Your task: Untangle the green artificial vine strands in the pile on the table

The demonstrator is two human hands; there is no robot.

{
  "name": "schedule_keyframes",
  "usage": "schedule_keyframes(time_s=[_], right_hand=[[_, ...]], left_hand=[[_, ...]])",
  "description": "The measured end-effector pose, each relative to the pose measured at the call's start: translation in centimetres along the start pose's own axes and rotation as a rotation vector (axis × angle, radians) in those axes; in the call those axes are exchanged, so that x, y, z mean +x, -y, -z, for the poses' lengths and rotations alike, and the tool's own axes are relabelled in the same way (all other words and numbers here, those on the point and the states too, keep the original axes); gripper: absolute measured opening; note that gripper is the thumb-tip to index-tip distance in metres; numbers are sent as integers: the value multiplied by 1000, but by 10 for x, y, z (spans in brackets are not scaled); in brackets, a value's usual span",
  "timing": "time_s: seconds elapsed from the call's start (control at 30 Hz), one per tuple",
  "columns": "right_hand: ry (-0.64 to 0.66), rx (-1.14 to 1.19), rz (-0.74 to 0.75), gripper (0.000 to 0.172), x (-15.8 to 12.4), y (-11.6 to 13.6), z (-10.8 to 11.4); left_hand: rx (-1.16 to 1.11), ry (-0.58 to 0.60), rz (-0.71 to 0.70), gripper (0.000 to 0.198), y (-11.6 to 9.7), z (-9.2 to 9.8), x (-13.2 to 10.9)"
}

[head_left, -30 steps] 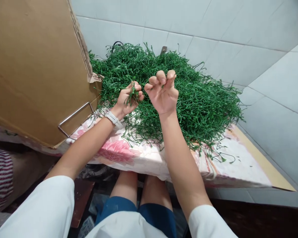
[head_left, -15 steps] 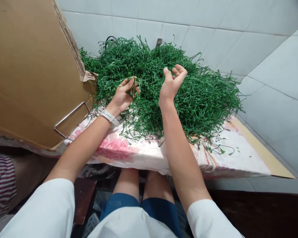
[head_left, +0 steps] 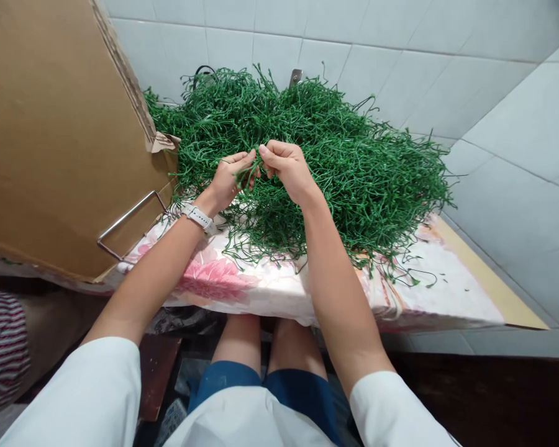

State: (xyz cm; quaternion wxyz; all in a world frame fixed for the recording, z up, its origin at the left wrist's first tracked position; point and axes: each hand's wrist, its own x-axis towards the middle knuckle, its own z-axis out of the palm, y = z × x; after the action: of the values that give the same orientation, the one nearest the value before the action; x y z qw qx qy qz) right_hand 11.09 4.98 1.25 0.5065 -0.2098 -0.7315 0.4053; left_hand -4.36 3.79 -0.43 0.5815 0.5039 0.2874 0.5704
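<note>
A big tangled heap of thin green stems point(head_left: 335, 167) lies on a table under a floral cloth point(head_left: 242, 288). Both my hands are over the near left side of the heap, fingertips almost touching. My left hand point(head_left: 228, 180), with a white watch on the wrist, curls its fingers round a few green stems. My right hand point(head_left: 286, 167) is turned palm down and pinches the same strands between thumb and fingers.
A large cardboard sheet point(head_left: 60, 130) leans over the table's left end, with a metal handle point(head_left: 130, 226) below it. White tiled walls point(head_left: 494, 124) close in behind and to the right. Someone in a striped garment point(head_left: 2, 347) sits at the far left. My knees are under the table.
My right hand, which was raised and open over the heap, has turned palm down and come left to meet my left hand, closing on the stems there.
</note>
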Motion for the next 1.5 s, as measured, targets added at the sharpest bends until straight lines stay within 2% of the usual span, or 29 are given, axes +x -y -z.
schedule_keyframes(time_s=[0.07, 0.13, 0.3, 0.47, 0.53, 0.63, 0.77, 0.87, 0.93, 1.0, 1.13, 1.27, 1.37, 1.5], right_hand=[[66, 148, -33, 63, -3, 7, 0], [74, 267, -16, 62, -5, 13, -3], [-61, 361, 69, 63, -7, 9, -20], [-181, 464, 104, 61, -5, -3, -33], [-269, 520, 102, 59, -4, -6, -33], [-425, 561, 100, 55, 2, -11, -22], [-575, 521, 33, 52, 6, -17, 10], [-679, 554, -22, 56, 4, -14, 29], [-661, 556, -29, 58, 3, -9, 32], [-585, 514, -46, 58, 3, -5, 29], [-411, 368, -87, 53, 3, 2, 12], [-241, 141, -29, 47, 1, 7, -7], [-230, 152, -14, 46, 0, 9, -14], [-258, 314, -50, 47, 1, 6, -13]], left_hand=[[-33, 55, 23, 31, -3, -1, -4], [-141, 42, 9, 35, -7, -3, -9], [-306, -49, -40, 50, -12, -6, -16], [-305, -115, 31, 53, -12, -6, -18], [-315, -109, 10, 53, -12, -7, -21], [-303, -58, -18, 51, -13, -13, -27], [-220, 18, 90, 41, -16, -20, -29], [-241, 44, 102, 39, -18, -19, -26], [-268, 46, 98, 41, -19, -15, -23], [-293, 56, 97, 43, -19, -12, -20], [-294, 72, 122, 43, -19, -11, -17], [-277, 50, 115, 41, -17, -11, -15], [-288, 46, 112, 40, -16, -11, -13], [-242, 72, 147, 42, -13, -10, -13]])
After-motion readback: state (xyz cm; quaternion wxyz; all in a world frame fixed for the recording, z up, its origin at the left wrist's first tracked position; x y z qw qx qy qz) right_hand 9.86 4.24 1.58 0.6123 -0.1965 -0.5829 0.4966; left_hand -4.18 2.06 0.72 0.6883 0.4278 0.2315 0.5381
